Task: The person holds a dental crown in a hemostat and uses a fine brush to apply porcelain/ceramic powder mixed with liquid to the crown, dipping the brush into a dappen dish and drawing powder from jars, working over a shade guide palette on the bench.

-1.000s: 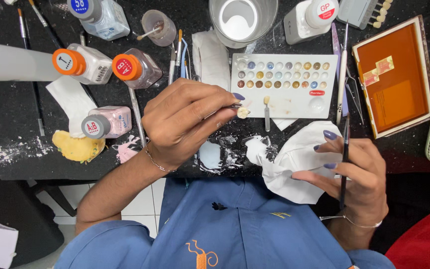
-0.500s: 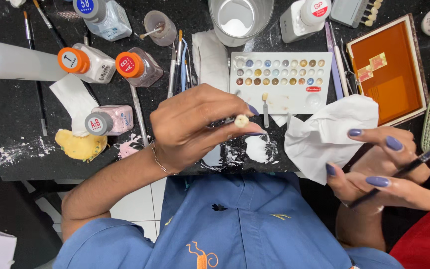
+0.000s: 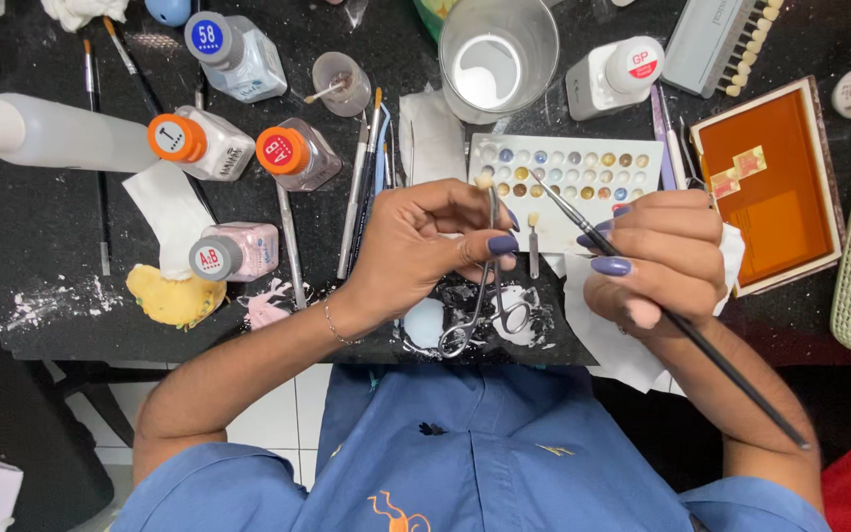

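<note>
Holding a small tooth-shaped piece (image 3: 485, 181) at the tip of the forceps (image 3: 490, 266), my left hand (image 3: 424, 246) is closed round the forceps' shanks, with the ring handles hanging down over the smeared dark mixing slab (image 3: 485, 315) at the near edge of the tabletop (image 3: 41, 246). My right hand (image 3: 657, 256) is closed on a thin brush (image 3: 662, 310), pinched like a pen, its tip angled up and left so that it sits just beside the piece, above the white palette (image 3: 563, 177) of small coloured wells. I cannot tell whether the bristles actually touch the piece or stop just short of it. A crumpled tissue (image 3: 632, 345) lies under the right hand. I judge this to be the painting step: colour is being laid on the held piece with the brush. The next move, as I read it, calls for a very light, steady stroke of the tip while the left hand keeps the forceps from turning; a slip could smear the colour or knock the piece loose over the slab. Orange-capped bottles (image 3: 199, 143), a glass cup (image 3: 496, 59) and an orange tray (image 3: 770, 187) stand round about, well clear of both hands.
</note>
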`<control>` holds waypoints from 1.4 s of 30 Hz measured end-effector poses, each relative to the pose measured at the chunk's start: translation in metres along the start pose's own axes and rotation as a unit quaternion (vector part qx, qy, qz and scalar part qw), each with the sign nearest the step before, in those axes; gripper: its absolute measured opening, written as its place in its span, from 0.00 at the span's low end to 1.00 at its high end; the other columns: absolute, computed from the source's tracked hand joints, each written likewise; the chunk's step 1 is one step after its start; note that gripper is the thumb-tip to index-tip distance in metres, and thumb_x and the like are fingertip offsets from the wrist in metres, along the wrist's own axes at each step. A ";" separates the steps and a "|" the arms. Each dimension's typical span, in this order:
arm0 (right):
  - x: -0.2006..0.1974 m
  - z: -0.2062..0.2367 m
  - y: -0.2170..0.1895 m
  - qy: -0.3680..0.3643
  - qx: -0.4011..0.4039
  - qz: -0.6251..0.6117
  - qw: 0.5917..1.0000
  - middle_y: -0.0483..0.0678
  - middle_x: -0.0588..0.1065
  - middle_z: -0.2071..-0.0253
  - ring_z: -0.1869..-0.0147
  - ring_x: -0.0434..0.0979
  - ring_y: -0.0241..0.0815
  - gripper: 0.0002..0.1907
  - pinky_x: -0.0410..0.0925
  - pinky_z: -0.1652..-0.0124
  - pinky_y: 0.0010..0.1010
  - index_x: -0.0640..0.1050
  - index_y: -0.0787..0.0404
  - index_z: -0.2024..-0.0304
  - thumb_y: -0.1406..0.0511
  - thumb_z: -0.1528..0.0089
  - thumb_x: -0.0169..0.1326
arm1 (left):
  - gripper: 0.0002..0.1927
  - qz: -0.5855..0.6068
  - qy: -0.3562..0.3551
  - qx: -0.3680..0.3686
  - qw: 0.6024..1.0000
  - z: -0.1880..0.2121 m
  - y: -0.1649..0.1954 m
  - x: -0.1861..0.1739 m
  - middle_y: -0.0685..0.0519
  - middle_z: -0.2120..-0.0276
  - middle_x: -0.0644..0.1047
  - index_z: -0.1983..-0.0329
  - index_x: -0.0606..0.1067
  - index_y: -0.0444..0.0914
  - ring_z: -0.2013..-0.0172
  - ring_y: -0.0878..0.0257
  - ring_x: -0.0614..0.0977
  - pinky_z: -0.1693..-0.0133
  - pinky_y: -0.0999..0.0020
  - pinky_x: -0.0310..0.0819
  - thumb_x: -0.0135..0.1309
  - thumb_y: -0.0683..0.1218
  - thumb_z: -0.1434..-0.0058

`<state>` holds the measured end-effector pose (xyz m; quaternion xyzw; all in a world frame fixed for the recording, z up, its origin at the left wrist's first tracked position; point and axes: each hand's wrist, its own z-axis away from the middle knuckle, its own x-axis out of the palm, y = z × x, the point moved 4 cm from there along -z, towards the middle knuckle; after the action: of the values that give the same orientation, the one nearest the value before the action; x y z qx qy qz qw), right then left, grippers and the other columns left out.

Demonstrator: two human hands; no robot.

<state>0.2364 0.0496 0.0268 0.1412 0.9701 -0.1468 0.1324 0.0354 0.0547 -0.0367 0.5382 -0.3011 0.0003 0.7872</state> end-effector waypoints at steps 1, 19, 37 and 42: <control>0.000 0.007 0.001 0.056 0.000 -0.007 0.998 0.50 0.72 0.65 0.66 0.73 0.46 0.14 0.71 0.66 0.36 0.69 0.60 0.56 0.56 0.27 0.42 | 0.09 0.009 -0.005 -0.010 1.000 0.001 -0.002 0.001 0.48 0.59 0.82 0.53 0.76 0.29 0.61 0.63 0.87 0.64 0.73 0.85 0.60 0.38 0.34; -0.020 0.018 -0.015 -0.104 0.158 -0.041 0.981 0.48 0.71 0.61 0.60 0.75 0.44 0.11 0.73 0.61 0.34 0.68 0.60 0.55 0.58 0.27 0.47 | 0.12 0.007 -0.054 -0.068 0.996 0.008 -0.007 0.012 0.45 0.54 0.83 0.52 0.79 0.27 0.60 0.68 0.84 0.64 0.75 0.84 0.63 0.36 0.38; -0.021 -0.013 -0.026 -0.178 0.204 -0.063 0.960 0.46 0.74 0.59 0.56 0.78 0.45 0.09 0.75 0.56 0.38 0.71 0.56 0.54 0.65 0.35 0.56 | 0.13 -0.015 -0.064 -0.069 0.995 0.010 -0.004 0.016 0.48 0.59 0.83 0.52 0.79 0.26 0.66 0.71 0.82 0.65 0.79 0.81 0.64 0.36 0.39; -0.028 -0.006 -0.027 -0.255 0.259 -0.042 0.931 0.48 0.73 0.58 0.54 0.77 0.48 0.09 0.74 0.54 0.40 0.70 0.59 0.55 0.69 0.33 0.58 | 0.13 -0.008 -0.063 -0.077 0.995 0.010 -0.004 0.017 0.48 0.61 0.82 0.52 0.80 0.26 0.67 0.71 0.82 0.66 0.79 0.81 0.64 0.36 0.39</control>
<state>0.2525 0.0205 0.0467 0.0878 0.8372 -0.4289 0.3278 0.0461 0.0391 -0.0297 0.4774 -0.3449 -0.0628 0.8058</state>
